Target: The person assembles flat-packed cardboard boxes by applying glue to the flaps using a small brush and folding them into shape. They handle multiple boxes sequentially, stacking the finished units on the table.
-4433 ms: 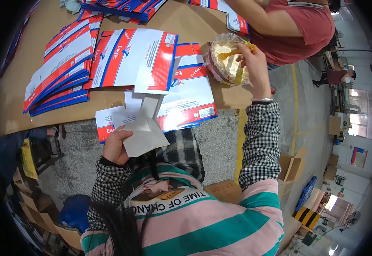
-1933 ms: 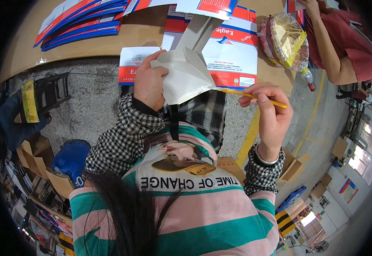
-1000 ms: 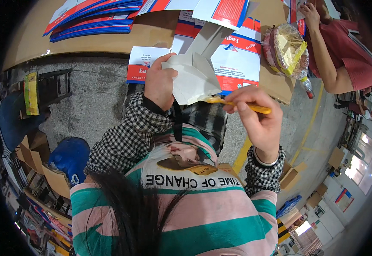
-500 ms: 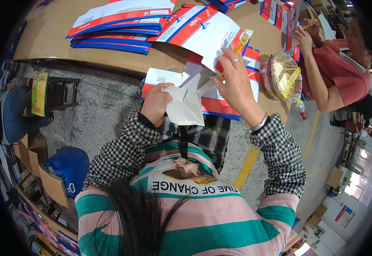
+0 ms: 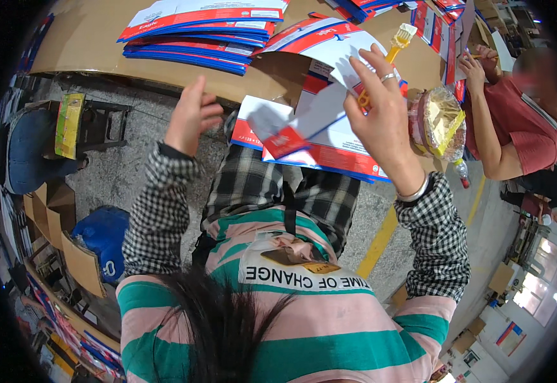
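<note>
My left hand (image 5: 192,118) is up beyond the table's near edge, fingers apart, holding nothing. My right hand (image 5: 380,108) is over the printed sheets, closed on a yellow brush (image 5: 399,42) whose pale bristles point up and away. Its handle is partly hidden by the fingers. Beneath and left of that hand lies a small stack of flat white, red and blue carton sheets (image 5: 329,158) at the near edge. A blurred red and white flap (image 5: 285,139) lies across them. Right of the hand sits a plastic-lined bowl (image 5: 422,135) with pale yellow paste in it.
A tall pile of flat cartons (image 5: 195,48) stands at the back left of the brown table (image 5: 80,38). A clear bottle (image 5: 461,171) with a red cap is beside the bowl. At the right, a co-worker in a red shirt (image 5: 511,115) works at the same table.
My left hand has let go of the folded white paper piece and moved left, its fingers opening. The piece now lies on the sheets, red side showing. The right hand still holds the brush.
</note>
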A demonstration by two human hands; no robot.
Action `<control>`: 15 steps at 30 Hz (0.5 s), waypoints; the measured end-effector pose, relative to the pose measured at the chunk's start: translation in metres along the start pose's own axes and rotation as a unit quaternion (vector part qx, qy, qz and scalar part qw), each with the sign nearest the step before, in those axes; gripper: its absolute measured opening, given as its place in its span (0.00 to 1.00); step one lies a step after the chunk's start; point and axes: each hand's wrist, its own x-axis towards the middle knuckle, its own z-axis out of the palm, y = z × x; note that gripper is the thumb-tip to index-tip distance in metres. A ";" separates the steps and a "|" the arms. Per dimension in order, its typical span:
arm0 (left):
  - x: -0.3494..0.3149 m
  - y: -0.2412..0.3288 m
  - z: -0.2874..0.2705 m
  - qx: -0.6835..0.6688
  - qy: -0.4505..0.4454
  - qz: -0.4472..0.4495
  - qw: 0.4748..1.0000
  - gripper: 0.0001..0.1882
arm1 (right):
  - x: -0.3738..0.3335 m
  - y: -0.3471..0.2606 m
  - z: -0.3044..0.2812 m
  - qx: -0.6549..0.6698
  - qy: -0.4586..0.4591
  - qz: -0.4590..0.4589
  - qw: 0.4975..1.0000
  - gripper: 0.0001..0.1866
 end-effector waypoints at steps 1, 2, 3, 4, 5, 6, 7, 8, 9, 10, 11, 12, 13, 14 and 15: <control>-0.005 -0.005 0.003 0.039 -0.001 0.100 0.994 0.46 | -0.003 -0.004 0.004 -0.001 -0.001 0.000 1.000 0.22; -0.013 -0.019 0.009 0.191 -0.003 0.251 0.949 0.50 | -0.007 -0.007 0.008 -0.002 -0.002 0.001 1.000 0.23; -0.025 -0.035 0.018 0.332 -0.007 0.390 0.859 0.54 | -0.012 -0.009 0.013 -0.004 -0.010 0.005 1.000 0.24; -0.041 -0.043 0.031 0.352 -0.043 0.390 0.850 0.59 | -0.017 -0.012 0.019 0.015 -0.019 0.008 1.000 0.24; -0.054 -0.049 0.047 0.372 -0.082 0.389 0.839 0.63 | -0.023 -0.016 0.022 0.034 -0.029 0.014 0.999 0.24; -0.060 -0.067 0.059 0.410 -0.093 0.395 0.817 0.68 | -0.028 -0.017 0.024 0.055 -0.039 0.018 0.998 0.25; -0.066 -0.076 0.072 0.419 -0.100 0.374 0.821 0.68 | -0.034 -0.019 0.024 0.063 -0.054 0.024 0.996 0.26; -0.071 -0.083 0.082 0.428 -0.108 0.353 0.825 0.68 | -0.038 -0.016 0.024 0.064 -0.043 0.028 0.997 0.26; -0.076 -0.089 0.086 0.428 -0.093 0.356 0.825 0.67 | -0.042 -0.012 0.022 0.064 -0.031 0.032 0.997 0.25; -0.081 -0.095 0.088 0.429 -0.078 0.358 0.826 0.66 | -0.046 -0.005 0.019 0.064 -0.020 0.037 0.997 0.25; -0.084 -0.099 0.090 0.429 -0.062 0.360 0.826 0.65 | -0.051 0.007 0.016 0.045 -0.007 0.044 0.998 0.26; -0.085 -0.100 0.092 0.436 -0.063 0.357 0.824 0.64 | -0.056 0.017 0.012 0.015 -0.006 0.066 0.998 0.27; -0.086 -0.101 0.095 0.443 -0.062 0.355 0.821 0.64 | -0.062 0.027 0.010 -0.030 -0.022 0.073 0.997 0.28; -0.086 -0.101 0.097 0.450 -0.060 0.352 0.818 0.63 | -0.068 0.035 0.010 -0.074 -0.038 0.080 0.993 0.30; -0.086 -0.100 0.102 0.465 -0.065 0.349 0.811 0.59 | -0.077 0.044 0.013 -0.095 -0.065 0.084 0.990 0.32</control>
